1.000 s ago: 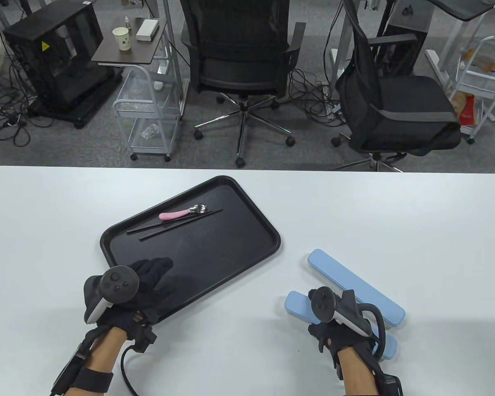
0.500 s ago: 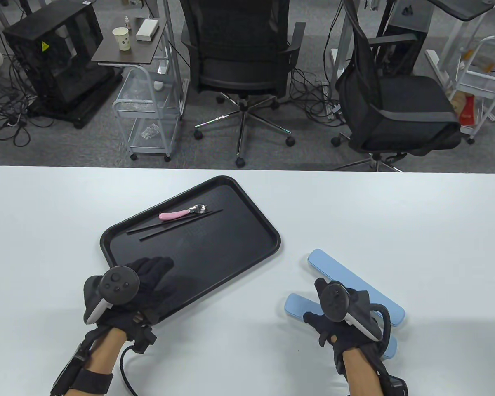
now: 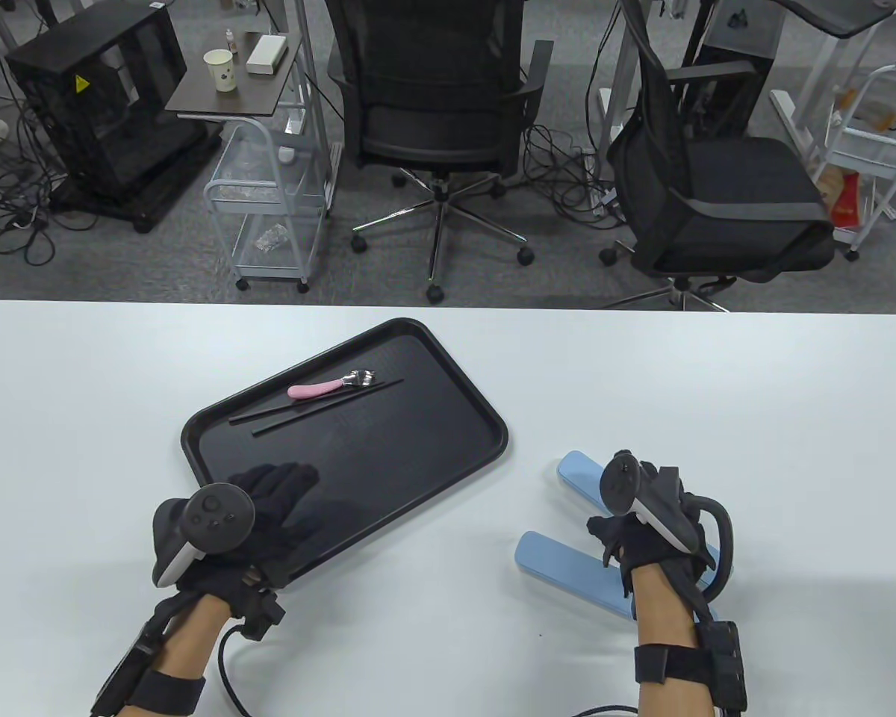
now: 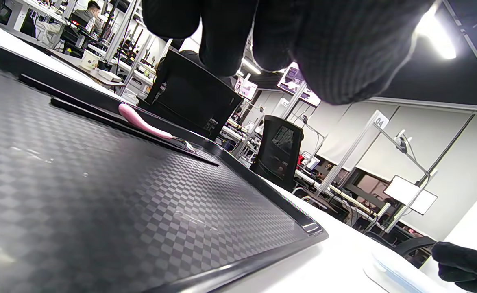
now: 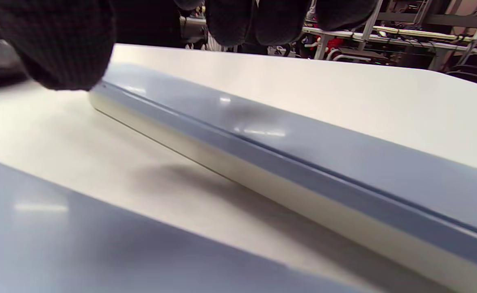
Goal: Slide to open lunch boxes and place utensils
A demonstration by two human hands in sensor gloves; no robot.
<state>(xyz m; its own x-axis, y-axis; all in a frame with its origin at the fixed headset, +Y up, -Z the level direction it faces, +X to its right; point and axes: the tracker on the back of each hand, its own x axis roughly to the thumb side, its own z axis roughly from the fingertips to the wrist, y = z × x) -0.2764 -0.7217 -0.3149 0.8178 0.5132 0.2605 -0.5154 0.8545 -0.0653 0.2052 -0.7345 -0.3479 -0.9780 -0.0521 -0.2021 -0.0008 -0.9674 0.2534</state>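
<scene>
Two long light-blue lunch boxes lie side by side at the right. The far box (image 3: 576, 473) and the near box (image 3: 556, 559) are both shut. My right hand (image 3: 642, 515) is over the far box's middle; in the right wrist view the fingers (image 5: 258, 24) hang just above the far box (image 5: 287, 162) and the thumb is by its end, without a clear hold. My left hand (image 3: 280, 489) rests flat and empty on the near-left part of the black tray (image 3: 448, 448). On the tray lie a pink-handled spoon (image 3: 321, 388) and black chopsticks (image 3: 317, 405).
The tray lies at an angle left of centre, about a hand's width from the boxes. The near box also shows low in the right wrist view (image 5: 79, 244). Bare white table (image 3: 754, 418) stretches to the right and behind. Office chairs stand beyond the far edge.
My right hand has moved from over the near box forward and to the right, onto the far box. My left hand, the tray and the utensils have not moved.
</scene>
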